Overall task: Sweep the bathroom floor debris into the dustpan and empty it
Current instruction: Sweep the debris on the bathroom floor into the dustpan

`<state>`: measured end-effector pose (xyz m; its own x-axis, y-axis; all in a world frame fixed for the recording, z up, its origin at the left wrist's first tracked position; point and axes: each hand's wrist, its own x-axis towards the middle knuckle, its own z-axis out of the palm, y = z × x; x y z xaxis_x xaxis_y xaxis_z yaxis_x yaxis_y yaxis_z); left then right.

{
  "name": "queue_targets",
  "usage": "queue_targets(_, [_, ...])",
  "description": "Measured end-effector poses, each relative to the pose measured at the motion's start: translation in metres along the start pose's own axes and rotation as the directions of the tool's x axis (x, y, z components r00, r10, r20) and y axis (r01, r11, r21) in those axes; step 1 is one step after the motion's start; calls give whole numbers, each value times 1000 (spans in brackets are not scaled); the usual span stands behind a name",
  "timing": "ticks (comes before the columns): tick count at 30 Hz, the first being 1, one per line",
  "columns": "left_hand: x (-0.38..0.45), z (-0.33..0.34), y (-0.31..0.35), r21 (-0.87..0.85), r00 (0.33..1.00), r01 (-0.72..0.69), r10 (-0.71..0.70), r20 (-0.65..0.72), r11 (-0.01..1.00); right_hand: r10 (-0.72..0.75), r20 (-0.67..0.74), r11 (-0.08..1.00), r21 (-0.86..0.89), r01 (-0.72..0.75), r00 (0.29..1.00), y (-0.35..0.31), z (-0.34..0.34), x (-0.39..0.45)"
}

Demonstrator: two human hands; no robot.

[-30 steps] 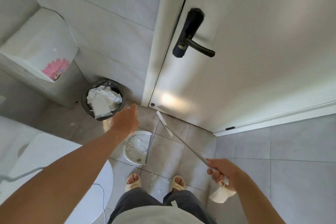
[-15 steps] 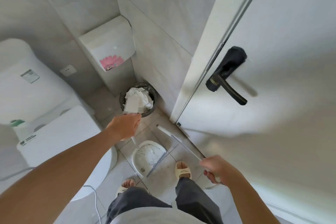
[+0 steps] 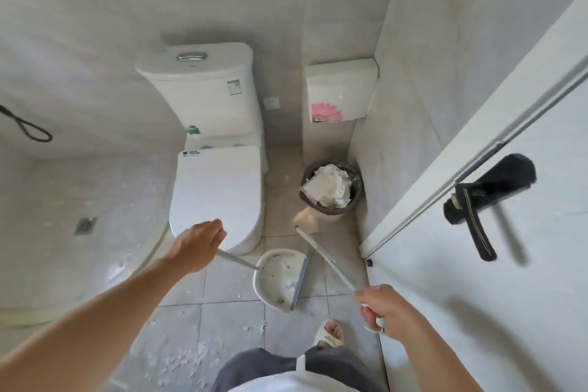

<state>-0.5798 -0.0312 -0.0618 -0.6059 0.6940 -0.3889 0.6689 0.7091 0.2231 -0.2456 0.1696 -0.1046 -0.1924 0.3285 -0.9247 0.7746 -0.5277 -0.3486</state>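
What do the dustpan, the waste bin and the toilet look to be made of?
Dustpan: likely white moulded plastic, matte, with a grey, probably rubber, lip; its thin handle is held by the left hand.
Waste bin: dark, its material hard to tell; a glossy film liner at the rim, crumpled white paper inside.
Toilet: glossy white, probably glazed ceramic; its lid may be plastic.

— What colours does the dustpan (image 3: 279,280) show?
— White, with a grey strip along its edge. The broom (image 3: 324,258) handle is white and grey too.
— And the rest?
— The toilet (image 3: 219,188) is white, the bin (image 3: 331,188) dark and filled with white paper. The wall box (image 3: 340,89) is white with a pink flower. The door handle (image 3: 486,197) is black; the floor (image 3: 229,321) is pale grey tile, speckled white.
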Motion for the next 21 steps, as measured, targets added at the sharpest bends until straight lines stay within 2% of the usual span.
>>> queue_targets(2, [-26,0,-20,-132,990,130,-137,-45,983,-7,12,992,124,6,1000,-8,14,2])
queue_targets(4, [-48,0,-33,-210,966,222,-244,-83,952,-18,19,989,144,15,1000,-15,25,3])
queue_targets(10, [-125,11,-80,-445,855,383,-493,-162,810,-106,2,994,-23,106,994,-34,75,-18])
queue_targets(13, [-146,11,-96,-498,804,430,-570,-168,753,-121,9,992,-47,121,993,-48,89,-26])
queue_targets(17, [-155,5,-106,-483,765,472,-615,-192,738,-93,113,984,165,74,989,-73,89,-25])
queue_targets(21, [-154,5,-109,-505,718,521,-674,-177,688,-108,175,969,240,64,979,-105,90,-10])
